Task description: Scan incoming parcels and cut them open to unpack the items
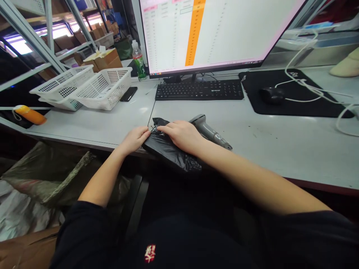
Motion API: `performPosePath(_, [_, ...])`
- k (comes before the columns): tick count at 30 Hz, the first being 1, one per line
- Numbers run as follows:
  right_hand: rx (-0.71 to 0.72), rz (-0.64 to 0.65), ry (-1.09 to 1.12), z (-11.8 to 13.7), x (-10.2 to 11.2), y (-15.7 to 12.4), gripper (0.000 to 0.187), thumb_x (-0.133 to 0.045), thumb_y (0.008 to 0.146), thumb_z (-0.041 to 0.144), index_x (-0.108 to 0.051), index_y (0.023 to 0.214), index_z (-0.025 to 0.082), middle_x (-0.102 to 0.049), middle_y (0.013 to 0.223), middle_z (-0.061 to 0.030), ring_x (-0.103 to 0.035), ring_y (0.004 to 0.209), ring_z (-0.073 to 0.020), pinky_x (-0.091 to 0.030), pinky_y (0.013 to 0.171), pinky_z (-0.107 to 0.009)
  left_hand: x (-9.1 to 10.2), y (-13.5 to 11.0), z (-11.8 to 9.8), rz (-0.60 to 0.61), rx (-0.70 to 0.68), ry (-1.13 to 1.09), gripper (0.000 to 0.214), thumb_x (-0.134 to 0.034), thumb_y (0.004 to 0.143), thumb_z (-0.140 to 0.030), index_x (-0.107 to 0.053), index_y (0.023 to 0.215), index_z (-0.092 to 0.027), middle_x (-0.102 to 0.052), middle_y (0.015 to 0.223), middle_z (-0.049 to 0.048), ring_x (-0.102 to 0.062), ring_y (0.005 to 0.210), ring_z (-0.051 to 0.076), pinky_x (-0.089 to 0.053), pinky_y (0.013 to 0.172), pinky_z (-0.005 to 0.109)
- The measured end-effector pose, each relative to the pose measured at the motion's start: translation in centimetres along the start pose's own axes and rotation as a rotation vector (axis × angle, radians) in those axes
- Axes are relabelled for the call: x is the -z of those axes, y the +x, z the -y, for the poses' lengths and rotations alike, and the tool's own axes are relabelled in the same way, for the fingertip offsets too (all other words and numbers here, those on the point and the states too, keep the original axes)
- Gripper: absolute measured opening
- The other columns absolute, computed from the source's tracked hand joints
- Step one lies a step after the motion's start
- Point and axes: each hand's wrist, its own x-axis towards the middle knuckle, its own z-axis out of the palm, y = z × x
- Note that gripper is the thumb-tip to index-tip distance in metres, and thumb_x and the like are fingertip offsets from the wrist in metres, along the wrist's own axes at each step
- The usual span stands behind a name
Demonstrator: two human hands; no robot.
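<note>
The left hand [135, 140] pinches the bag [166, 149] at its ten o'clock, fingers together; the right hand [183, 136] clamps it near eleven. The bag overhangs the desk [260, 149], scanner [211, 133] at two o'clock. They seem to be working this end; the next move likely needs both grips firm.

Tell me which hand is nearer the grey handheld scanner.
The right: the right hand is on the black package, right beside the grey handheld scanner. The left hand is at the package's left end, farther from the scanner.
</note>
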Motion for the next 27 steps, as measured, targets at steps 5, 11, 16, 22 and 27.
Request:
performPosePath(5, [0.129,-0.156,-0.147,-0.1,0.2,-0.5,0.042,-0.041,0.104,0.014,-0.070,0.132,0.024,-0.076,0.111,-0.0086,-0.057,0.089,-0.0220,-0.032,0.075,-0.036,-0.5,-0.7,-1.1,-0.153,-0.012,-0.123,0.035,-0.041,0.102,-0.036,-0.035,0.071,-0.022,-0.043,0.067,-0.0008,-0.045,0.067,0.016,-0.036,0.066,0.030])
performPosePath(11, [0.262,-0.340,-0.290,0.4,1.1,-0.4,0.035,-0.045,0.104,0.014,-0.072,0.123,0.025,-0.075,0.097,-0.0064,-0.051,0.082,-0.0195,-0.028,0.074,-0.036,-0.2,-1.5,-2.6,-0.213,-0.058,-0.165,0.035,-0.042,0.102,-0.035,-0.037,0.071,-0.022,-0.043,0.066,-0.0016,-0.042,0.064,0.015,-0.033,0.063,0.030])
performPosePath(16, [0.139,-0.265,-0.438,-1.9,4.2,-0.1,0.038,-0.040,0.104,0.013,-0.077,0.108,0.024,-0.070,0.082,-0.0064,-0.047,0.076,-0.0205,-0.023,0.069,-0.037,1.2,-3.6,-3.3,-0.191,-0.130,-0.132,0.032,-0.042,0.103,-0.032,-0.040,0.073,-0.022,-0.044,0.068,-0.0014,-0.042,0.065,0.015,-0.036,0.065,0.030])
performPosePath(22, [-0.244,-0.314,-0.389,-6.0,7.7,-0.5,0.046,-0.039,0.104,0.017,-0.069,0.136,0.028,-0.074,0.107,-0.0094,-0.055,0.087,-0.0226,-0.029,0.069,-0.036,2.7,-5.3,-3.5,-0.254,-0.102,-0.114,0.031,-0.045,0.102,-0.031,-0.043,0.072,-0.022,-0.042,0.066,-0.0021,-0.041,0.063,0.014,-0.035,0.064,0.030])
performPosePath(27, [-0.611,0.003,-0.346,-12.0,4.8,-3.8,0.043,-0.052,0.095,0.014,-0.075,0.130,0.025,-0.075,0.108,-0.0160,-0.058,0.081,-0.0231,-0.029,0.064,-0.036,2.4,-5.4,-3.1,-0.276,-0.056,-0.148,0.032,-0.045,0.102,-0.032,-0.042,0.072,-0.022,-0.041,0.067,-0.0025,-0.039,0.064,0.014,-0.033,0.063,0.029])
